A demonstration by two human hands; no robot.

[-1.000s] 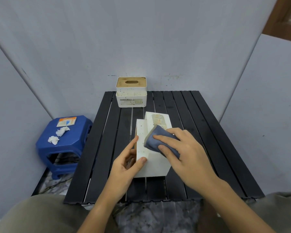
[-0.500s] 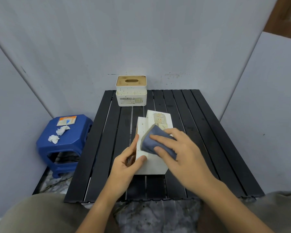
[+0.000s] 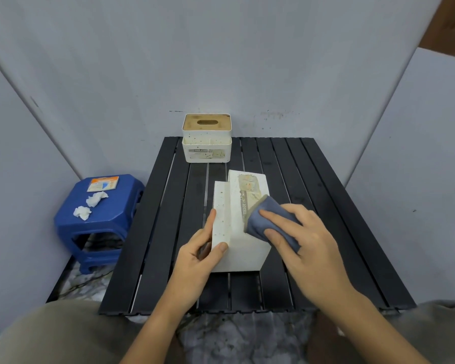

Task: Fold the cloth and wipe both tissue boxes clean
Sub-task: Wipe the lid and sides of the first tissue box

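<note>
A white tissue box (image 3: 243, 248) lies tipped on its side in the middle of the black slatted table (image 3: 326, 232). My left hand (image 3: 199, 254) grips its near left edge, thumb on the upper face and fingers behind. My right hand (image 3: 304, 240) presses a folded blue-grey cloth (image 3: 267, 219) onto the box's upper face, beside a worn label. A second white tissue box (image 3: 207, 139) with a brown slotted lid stands upright at the table's far edge.
A blue plastic stool (image 3: 100, 219) stands left of the table, carrying two crumpled tissues (image 3: 90, 206) and a small orange packet (image 3: 103, 183). Grey panels close in the back and both sides. My knees are just below the table's near edge.
My right hand has slid the cloth to the right across the box's face, uncovering more of the label. My left hand keeps its grip on the box's left edge.
</note>
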